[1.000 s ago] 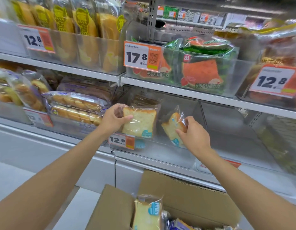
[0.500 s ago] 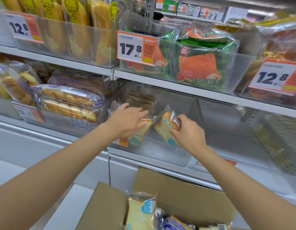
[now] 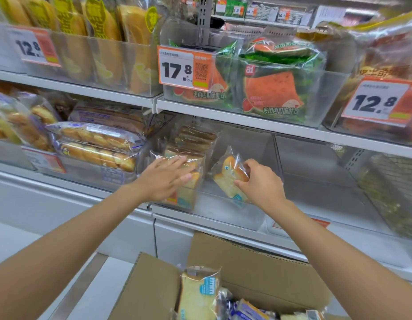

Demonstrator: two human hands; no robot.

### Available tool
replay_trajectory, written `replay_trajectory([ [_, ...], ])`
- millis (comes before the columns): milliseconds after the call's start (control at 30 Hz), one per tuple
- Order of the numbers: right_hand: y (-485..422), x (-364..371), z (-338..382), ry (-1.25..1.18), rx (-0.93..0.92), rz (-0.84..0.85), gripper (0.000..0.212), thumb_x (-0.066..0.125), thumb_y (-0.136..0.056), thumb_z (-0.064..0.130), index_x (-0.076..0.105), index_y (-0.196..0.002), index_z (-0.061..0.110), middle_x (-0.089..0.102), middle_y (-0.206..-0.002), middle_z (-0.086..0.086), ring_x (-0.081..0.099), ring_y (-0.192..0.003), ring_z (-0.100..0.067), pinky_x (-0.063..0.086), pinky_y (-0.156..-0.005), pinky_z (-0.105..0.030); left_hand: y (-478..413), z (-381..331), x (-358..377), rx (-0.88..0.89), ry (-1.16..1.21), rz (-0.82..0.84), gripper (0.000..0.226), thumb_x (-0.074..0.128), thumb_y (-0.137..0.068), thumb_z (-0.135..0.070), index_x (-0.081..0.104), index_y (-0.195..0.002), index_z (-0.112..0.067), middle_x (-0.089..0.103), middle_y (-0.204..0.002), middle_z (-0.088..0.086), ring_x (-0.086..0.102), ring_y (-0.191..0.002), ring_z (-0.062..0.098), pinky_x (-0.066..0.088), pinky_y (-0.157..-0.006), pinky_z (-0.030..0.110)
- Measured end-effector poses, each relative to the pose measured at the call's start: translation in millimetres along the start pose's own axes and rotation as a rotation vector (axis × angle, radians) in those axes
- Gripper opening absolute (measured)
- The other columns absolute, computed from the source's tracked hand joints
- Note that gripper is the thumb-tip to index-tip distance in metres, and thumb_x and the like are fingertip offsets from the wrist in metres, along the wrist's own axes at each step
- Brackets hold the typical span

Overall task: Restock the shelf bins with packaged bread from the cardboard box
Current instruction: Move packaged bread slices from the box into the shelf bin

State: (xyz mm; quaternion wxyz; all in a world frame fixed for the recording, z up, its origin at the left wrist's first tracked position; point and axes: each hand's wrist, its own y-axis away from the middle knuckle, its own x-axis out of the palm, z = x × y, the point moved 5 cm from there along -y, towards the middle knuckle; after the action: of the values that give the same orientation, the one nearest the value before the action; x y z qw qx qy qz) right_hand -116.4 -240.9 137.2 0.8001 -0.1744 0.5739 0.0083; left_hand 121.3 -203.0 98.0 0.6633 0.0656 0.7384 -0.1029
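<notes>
A clear shelf bin (image 3: 223, 211) sits on the lower shelf in front of me. My left hand (image 3: 164, 179) lies flat with straight fingers on a packaged bread slice (image 3: 187, 195) that leans against several more packs at the bin's left. My right hand (image 3: 258, 183) pinches a second wrapped bread pack (image 3: 228, 179), tilted, inside the same bin to the right. Below, the open cardboard box (image 3: 258, 273) holds more bread packs (image 3: 198, 294).
Left of the bin lie long packs of rolls (image 3: 92, 144). The upper shelf carries bins of yellow bread (image 3: 103, 42) and watermelon toast (image 3: 272, 88) with price tags. Right of my hands stands another clear bin (image 3: 316, 172). A white cabinet front runs under the shelf.
My left hand has gone from gripping its bread pack to pressing it flat back into the bin. The right hand has lowered its pack a little.
</notes>
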Motion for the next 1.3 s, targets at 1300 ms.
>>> replay_trajectory([
  [1300, -165, 95, -26, 0.254, -0.098, -0.165, 0.067, 0.071, -0.081, 0.034, 0.042, -0.140, 0.019, 0.041, -0.140, -0.012, 0.035, -0.133, -0.035, 0.019, -0.115, -0.049, -88, 26, -2, -0.113, 0.000, -0.061, 0.103, -0.016, -0.063, -0.082, 0.008, -0.154, -0.039, 0.013, -0.164, -0.005, 0.011, -0.150, 0.018, 0.004, -0.119, 0.045],
])
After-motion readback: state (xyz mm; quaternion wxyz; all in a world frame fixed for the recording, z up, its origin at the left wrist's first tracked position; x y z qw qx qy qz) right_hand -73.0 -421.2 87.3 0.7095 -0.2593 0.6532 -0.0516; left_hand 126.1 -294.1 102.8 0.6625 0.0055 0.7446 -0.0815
